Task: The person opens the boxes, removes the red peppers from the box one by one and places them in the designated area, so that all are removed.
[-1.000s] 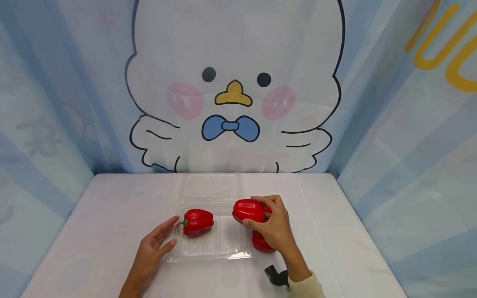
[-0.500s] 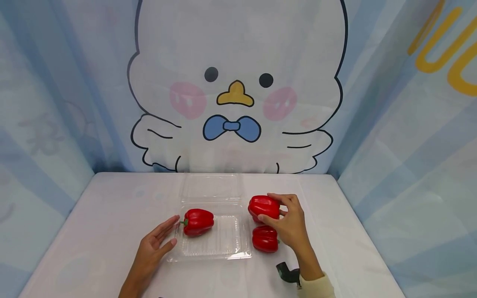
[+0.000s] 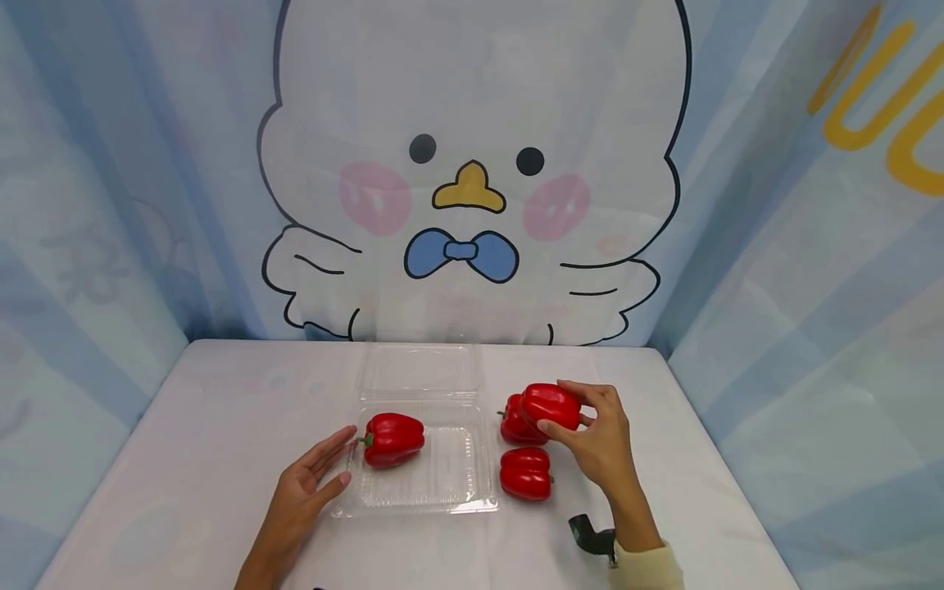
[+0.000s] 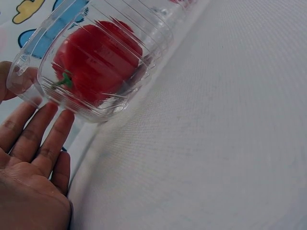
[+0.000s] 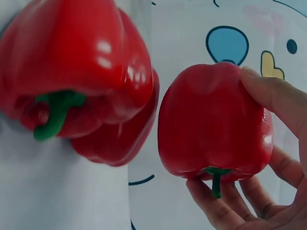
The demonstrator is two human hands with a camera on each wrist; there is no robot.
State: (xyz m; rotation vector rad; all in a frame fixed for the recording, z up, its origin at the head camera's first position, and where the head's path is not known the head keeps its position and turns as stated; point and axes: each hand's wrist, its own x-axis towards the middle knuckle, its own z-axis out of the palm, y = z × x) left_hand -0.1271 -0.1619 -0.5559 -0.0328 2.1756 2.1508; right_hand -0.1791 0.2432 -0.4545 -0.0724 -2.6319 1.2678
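My right hand [image 3: 606,442] holds a red bell pepper [image 3: 551,406] between thumb and fingers, right of the clear plastic clamshell box [image 3: 450,471]. In the right wrist view the thumb lies on one side of this pepper, its green stem toward me. Behind it, partly covered, is a second bell pepper [image 3: 516,424]; a third bell pepper [image 3: 526,474] lies nearer me. Another bell pepper [image 3: 393,441] lies in the box's left part, stem to the left. My left hand [image 3: 301,483] has its fingers fairly straight, with fingertips [image 4: 64,117] at the box's left rim.
The box's lid [image 3: 419,370] lies folded back toward the table's far edge. A white cloth covers the table [image 3: 199,467]. Printed curtains [image 3: 472,106] stand at the back and both sides. A dark wrist camera [image 3: 592,537] hangs by the right sleeve [image 3: 649,565].
My right hand has carried the held pepper rightward, from over the box's right edge to beyond it, uncovering the two peppers on the table there. The left hand has stayed at the rim.
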